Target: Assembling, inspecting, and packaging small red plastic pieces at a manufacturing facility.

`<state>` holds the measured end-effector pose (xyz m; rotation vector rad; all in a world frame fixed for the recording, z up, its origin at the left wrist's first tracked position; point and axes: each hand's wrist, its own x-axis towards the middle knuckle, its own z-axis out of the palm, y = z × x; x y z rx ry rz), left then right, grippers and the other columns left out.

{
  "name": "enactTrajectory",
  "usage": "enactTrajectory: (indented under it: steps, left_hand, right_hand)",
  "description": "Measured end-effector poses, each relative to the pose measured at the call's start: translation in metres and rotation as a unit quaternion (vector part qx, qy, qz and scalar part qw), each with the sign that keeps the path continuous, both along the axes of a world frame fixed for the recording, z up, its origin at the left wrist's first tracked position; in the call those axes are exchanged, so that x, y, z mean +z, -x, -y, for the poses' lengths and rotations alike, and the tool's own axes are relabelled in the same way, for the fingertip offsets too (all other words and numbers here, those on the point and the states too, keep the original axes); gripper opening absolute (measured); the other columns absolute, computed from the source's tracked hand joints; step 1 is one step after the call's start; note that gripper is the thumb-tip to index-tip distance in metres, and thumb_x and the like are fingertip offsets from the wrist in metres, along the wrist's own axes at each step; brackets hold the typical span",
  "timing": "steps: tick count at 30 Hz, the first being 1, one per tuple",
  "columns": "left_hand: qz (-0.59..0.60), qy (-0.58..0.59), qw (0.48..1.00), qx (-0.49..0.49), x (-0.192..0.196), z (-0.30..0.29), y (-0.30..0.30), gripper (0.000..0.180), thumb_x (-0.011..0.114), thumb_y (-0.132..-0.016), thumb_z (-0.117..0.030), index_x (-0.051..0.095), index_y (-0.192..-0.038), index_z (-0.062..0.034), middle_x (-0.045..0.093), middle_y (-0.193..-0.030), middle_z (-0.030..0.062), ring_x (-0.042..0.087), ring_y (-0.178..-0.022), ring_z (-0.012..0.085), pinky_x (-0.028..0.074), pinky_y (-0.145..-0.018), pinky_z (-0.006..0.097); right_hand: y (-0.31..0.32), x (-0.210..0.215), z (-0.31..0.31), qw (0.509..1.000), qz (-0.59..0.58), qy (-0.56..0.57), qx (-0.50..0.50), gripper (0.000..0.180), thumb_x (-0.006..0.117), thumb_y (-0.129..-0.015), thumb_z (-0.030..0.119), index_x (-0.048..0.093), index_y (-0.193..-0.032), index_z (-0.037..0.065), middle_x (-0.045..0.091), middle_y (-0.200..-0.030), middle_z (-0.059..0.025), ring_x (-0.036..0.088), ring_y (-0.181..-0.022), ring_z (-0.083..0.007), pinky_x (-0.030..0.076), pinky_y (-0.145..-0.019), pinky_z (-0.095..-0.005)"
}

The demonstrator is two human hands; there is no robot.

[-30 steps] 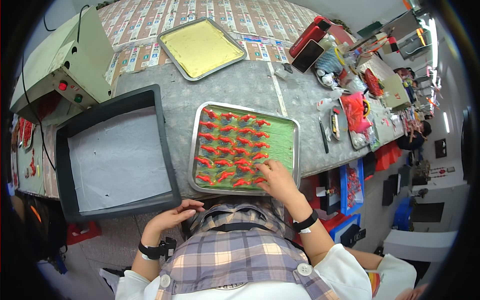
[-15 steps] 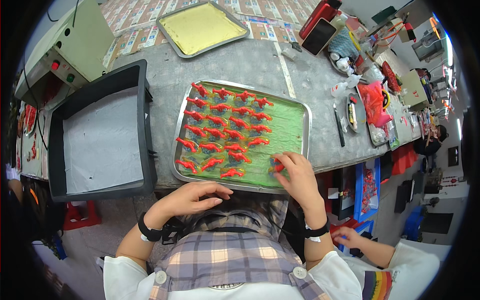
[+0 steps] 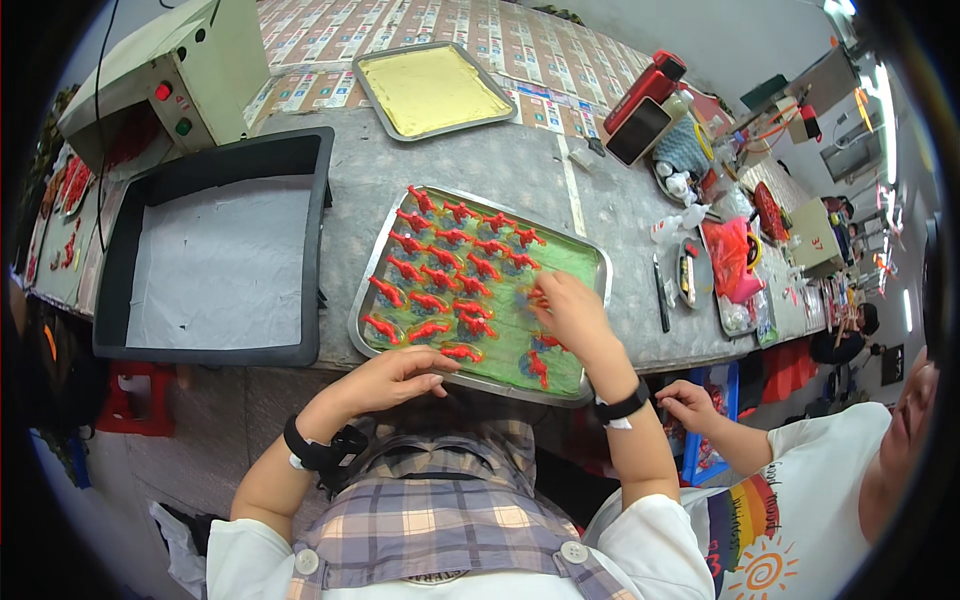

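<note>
The right hand (image 3: 572, 312) pinches a small red piece (image 3: 538, 297) over the tray (image 3: 596, 268), at 3 o'clock. The left hand (image 3: 392, 378) rests loose on the bench (image 3: 480, 165) edge at 6. A bump may knock the neat rows crooked.

A grey worktable (image 3: 480, 160) fills the middle of the view, its far end papered with printed sheets (image 3: 520, 50). Beneath its near left edge stands a red stool (image 3: 135, 400) on a dull grey floor (image 3: 215, 425). Bright ceiling lights (image 3: 885, 100) glare at the right.
</note>
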<state>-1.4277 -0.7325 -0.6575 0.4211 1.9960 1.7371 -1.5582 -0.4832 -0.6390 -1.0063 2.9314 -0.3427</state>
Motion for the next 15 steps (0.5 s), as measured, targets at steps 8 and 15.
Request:
enactTrajectory:
  steps: [8,15]
  left_hand:
    - [0.089,-0.043,0.995,-0.001,-0.004,0.005,0.005,0.029,0.045,-0.090,-0.018,0.050,-0.114,-0.0019,0.056,-0.102,0.0050,0.059,-0.090,0.0120,0.042,-0.079,0.025]
    - [0.098,-0.059,0.993,0.019,-0.006,0.003,0.006,0.026,0.045,-0.090,-0.015,0.051,-0.112,-0.0011,0.058,-0.099,0.0052,0.059,-0.088,0.0120,0.042,-0.079,0.025]
  right_hand:
    - [0.035,0.037,0.008,0.996,-0.017,0.071,0.053,0.044,0.072,-0.060,0.017,0.051,-0.097,0.007,0.055,-0.088,-0.0103,0.053,-0.090,-0.0285,0.045,-0.074,-0.0376]
    - [0.072,-0.021,0.033,0.999,-0.021,-0.037,0.002,0.040,0.070,-0.062,0.014,0.049,-0.095,0.005,0.054,-0.090,-0.0124,0.054,-0.089,-0.0303,0.046,-0.072,-0.0385]
